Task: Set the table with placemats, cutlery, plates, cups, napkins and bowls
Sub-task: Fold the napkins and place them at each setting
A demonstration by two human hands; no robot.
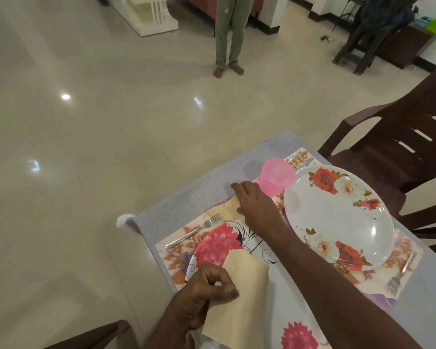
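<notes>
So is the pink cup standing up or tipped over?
Standing up. The pink cup sits on its base on the table, open mouth facing up, beside the rose plate. It looks empty.

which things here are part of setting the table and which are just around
Part of the job: cream napkin in left hand, second napkin under right hand, pink cup, rose plate, pink-flower plate, forks, placemats.

Just around: brown chair, stool.
</notes>
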